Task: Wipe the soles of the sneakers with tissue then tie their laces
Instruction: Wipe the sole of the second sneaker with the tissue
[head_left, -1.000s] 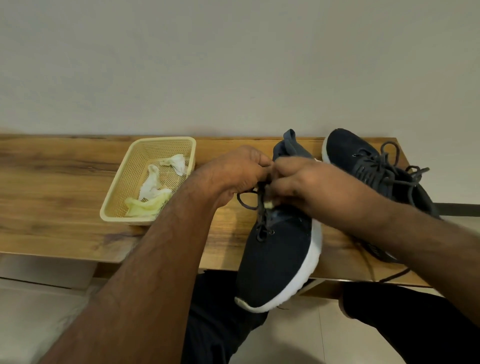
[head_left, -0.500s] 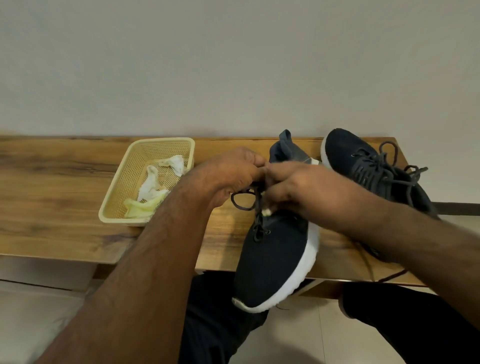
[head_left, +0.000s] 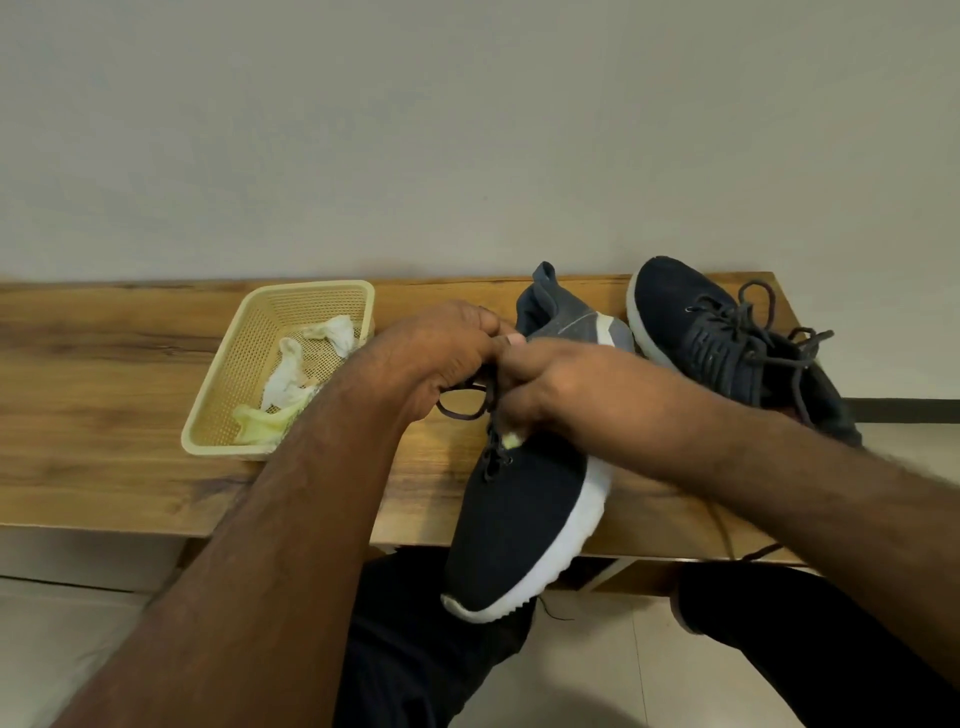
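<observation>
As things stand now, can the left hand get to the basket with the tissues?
Probably yes, but not at once. The basket lies open-topped just beside the left forearm, nothing between them. But the left hand is busy, its fingers pinching the lace of the near sneaker; it must let go first.

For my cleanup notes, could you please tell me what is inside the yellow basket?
Crumpled white tissues lie in the basket; the left forearm hides its near right corner.

I see a long brown wooden bench (head_left: 104, 364) against the wall. On it sit a pale yellow perforated plastic basket (head_left: 244, 384), a dark navy knit sneaker with a white sole (head_left: 524, 519) whose toe overhangs the front edge, and a second matching sneaker (head_left: 727, 338) at the right end.
</observation>
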